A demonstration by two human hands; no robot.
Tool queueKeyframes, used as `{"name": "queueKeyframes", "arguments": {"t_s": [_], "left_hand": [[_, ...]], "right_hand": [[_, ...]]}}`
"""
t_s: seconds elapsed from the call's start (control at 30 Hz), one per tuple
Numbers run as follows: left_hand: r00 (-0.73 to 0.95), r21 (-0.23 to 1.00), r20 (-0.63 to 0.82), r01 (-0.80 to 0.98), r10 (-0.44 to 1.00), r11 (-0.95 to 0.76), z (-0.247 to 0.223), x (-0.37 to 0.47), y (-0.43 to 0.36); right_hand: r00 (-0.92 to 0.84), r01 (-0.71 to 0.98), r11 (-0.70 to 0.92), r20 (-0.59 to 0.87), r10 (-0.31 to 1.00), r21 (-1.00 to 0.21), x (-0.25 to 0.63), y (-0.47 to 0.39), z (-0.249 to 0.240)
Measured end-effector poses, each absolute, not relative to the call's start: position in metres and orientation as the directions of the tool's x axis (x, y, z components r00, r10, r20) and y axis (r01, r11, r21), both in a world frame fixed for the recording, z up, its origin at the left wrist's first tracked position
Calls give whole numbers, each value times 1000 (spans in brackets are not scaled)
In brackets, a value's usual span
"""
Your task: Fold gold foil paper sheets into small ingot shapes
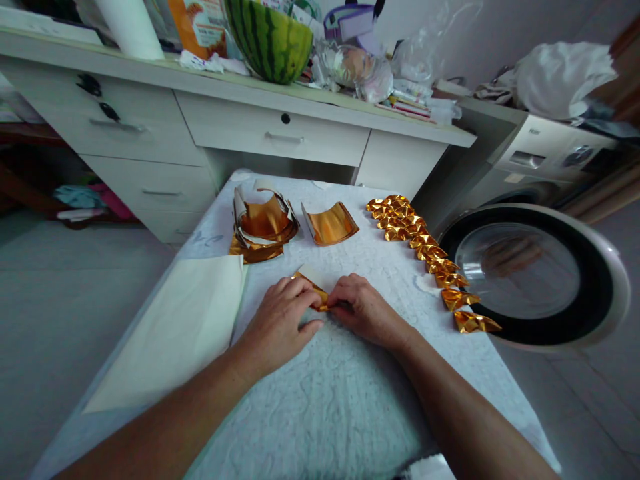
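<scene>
A sheet of gold foil paper (pixel 311 283) lies on the cloth-covered table between both hands, its near edge folded over. My left hand (pixel 286 320) rests on its left part, fingers closed on it. The pinched fingers of my right hand (pixel 361 308) grip the fold at its right end. Behind the hands is a curved stack of gold sheets (pixel 332 225). A bigger pile of curled gold and white sheets (pixel 265 223) sits to its left. Along the table's right side runs a row of folded gold pieces (pixel 431 252).
Pale paper (pixel 170 327) covers the table's left side. Beyond the table (pixel 320 413) stands a white desk (pixel 270 137) bearing a cut watermelon (pixel 273 43) and plastic bags. An open washing machine door (pixel 533 270) stands close to the table's right edge.
</scene>
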State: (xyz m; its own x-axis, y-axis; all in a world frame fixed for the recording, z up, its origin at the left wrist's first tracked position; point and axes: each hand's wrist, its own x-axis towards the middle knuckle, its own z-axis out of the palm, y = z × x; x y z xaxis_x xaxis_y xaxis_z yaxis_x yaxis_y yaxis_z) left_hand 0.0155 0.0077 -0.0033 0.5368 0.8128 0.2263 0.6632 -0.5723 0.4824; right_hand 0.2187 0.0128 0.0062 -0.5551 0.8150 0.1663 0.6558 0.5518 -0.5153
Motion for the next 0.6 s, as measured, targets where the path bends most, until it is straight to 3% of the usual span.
{"name": "queueKeyframes", "arguments": {"t_s": [0.17, 0.6], "left_hand": [[497, 526, 189, 677, 847, -515, -7, 21, 11], [461, 484, 170, 731, 871, -481, -5, 26, 12]], "right_hand": [[-514, 645, 501, 158, 843, -576, 222, 15, 7], [-411, 693, 377, 93, 907, -614, 222, 18, 2]]}}
